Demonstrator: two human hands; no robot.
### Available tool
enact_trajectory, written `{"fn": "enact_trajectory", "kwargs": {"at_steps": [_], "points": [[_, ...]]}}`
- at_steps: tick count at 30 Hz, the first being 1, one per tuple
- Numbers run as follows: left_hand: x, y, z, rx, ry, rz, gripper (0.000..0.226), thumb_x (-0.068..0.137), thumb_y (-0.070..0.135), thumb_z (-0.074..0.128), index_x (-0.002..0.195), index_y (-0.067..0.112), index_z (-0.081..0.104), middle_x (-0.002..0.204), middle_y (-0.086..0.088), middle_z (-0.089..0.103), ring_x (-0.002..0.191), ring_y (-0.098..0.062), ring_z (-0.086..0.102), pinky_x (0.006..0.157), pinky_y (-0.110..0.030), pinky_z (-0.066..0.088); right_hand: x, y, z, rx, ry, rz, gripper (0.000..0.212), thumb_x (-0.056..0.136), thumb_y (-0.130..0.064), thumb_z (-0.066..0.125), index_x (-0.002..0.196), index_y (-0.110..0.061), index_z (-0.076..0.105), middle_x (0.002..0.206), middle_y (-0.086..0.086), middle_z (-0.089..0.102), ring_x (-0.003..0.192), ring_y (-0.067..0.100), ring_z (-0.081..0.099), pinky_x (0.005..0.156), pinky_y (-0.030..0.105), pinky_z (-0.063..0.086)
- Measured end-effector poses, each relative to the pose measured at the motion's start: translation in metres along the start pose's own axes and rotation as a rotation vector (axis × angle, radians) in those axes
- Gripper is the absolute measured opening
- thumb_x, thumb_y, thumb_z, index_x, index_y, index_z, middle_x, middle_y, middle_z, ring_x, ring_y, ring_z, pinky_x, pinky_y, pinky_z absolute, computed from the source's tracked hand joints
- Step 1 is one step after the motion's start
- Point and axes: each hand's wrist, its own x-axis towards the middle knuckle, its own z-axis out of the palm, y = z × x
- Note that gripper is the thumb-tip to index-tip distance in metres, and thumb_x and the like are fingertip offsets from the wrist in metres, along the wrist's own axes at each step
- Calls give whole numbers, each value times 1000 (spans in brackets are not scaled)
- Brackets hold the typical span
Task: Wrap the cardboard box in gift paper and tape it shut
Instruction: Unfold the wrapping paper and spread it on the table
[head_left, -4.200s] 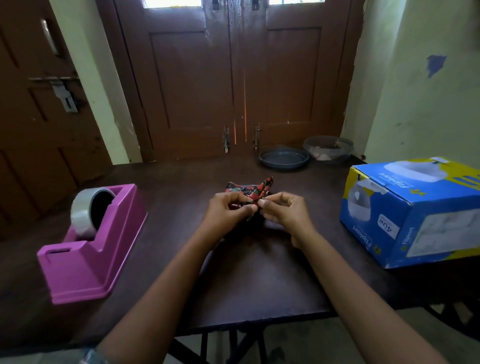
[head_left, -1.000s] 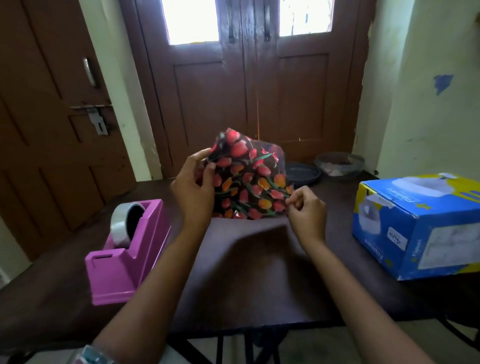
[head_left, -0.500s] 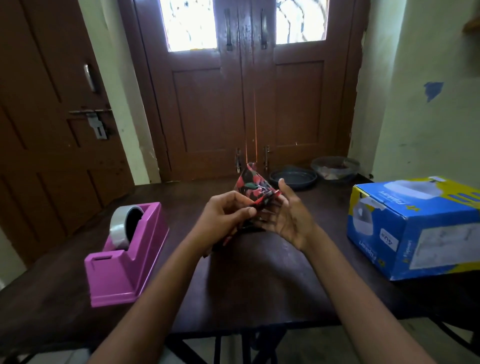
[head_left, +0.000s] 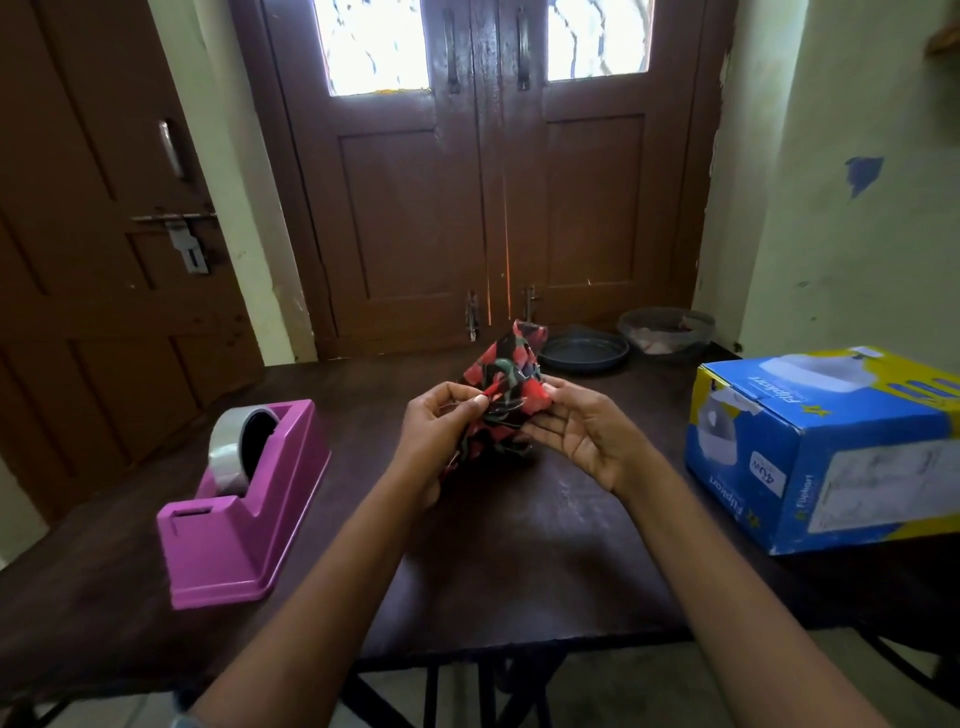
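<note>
Bunched again after being spread open a second ago, the floral gift paper (head_left: 506, 384) is held at 12 o'clock above the dark surface (head_left: 519, 545). At 9 o'clock stands a pink tape dispenser (head_left: 244, 519). The left hand (head_left: 441, 431) pinches the paper's edge, and the right hand (head_left: 587, 436) has thumb and fingers closed on its other side. The blue cardboard box (head_left: 831, 457), marked "Flipkart", rests unwrapped at 3 o'clock, well apart, nearer the right hand, its long axis apparently running left to right.

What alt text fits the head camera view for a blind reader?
The left hand pinches crumpled floral gift paper that the right hand also holds, above a dark table. A pink tape dispenser stands left, a blue cardboard box right.
</note>
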Motion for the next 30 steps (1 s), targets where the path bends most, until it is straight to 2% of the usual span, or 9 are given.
{"fn": "enact_trajectory", "kwargs": {"at_steps": [3,6,8,11,17,21,26,28,30], "points": [[4,-3,4,127,116,224,13,85,8,64,76,16,64,78,-5,67,75,-17,64,74,-39,55,0,-2,2,-60,122,22,30,93,-25,52,113,-3,56,108,17,62,96,26,63,73,31,57],[8,-7,8,449,197,502,15,81,10,69,76,23,64,81,2,66,67,-6,60,65,-24,52,-3,-4,7,-166,192,59,36,86,-45,58,93,-10,54,106,15,60,96,28,63,74,32,57],[5,-8,12,535,155,542,14,81,11,69,79,24,64,84,2,66,67,-2,59,60,-14,47,-2,-5,10,-178,172,61,34,86,-44,59,90,-10,56,98,12,63,88,23,65,71,28,57],[2,-10,12,495,56,498,20,82,10,69,77,28,62,77,10,65,66,5,60,59,-8,44,3,-5,14,-149,234,35,25,88,-30,61,93,-6,59,89,11,64,79,19,64,64,23,56],[1,-6,10,80,50,156,10,88,9,62,80,15,62,70,1,65,61,-3,61,56,-18,48,4,5,12,-38,250,-44,11,86,-10,62,82,-1,58,77,11,65,57,9,66,57,17,56],[17,-1,0,-138,297,-25,16,91,12,58,76,17,56,78,-4,62,75,-18,58,69,-33,50,3,5,4,-51,316,-35,13,87,-3,59,75,-3,54,71,9,63,51,9,65,53,17,55],[33,7,-31,-246,649,-81,16,94,9,49,82,19,47,87,-3,56,93,-23,60,91,-42,51,1,0,-19,-127,550,-48,20,86,3,52,72,-10,46,73,8,56,66,16,57,53,21,52],[31,5,-33,-125,666,-55,10,95,9,48,96,18,47,96,-2,54,101,-23,58,93,-44,50,1,-1,-21,-209,592,-38,17,85,3,53,81,-12,45,80,8,54,70,16,55,59,25,49],[28,3,-30,-68,585,-17,28,95,3,44,118,20,42,107,-3,51,99,-19,55,87,-40,53,0,-2,-22,-305,572,-7,21,85,5,49,96,-13,43,85,7,50,75,17,52,62,28,47]]}}
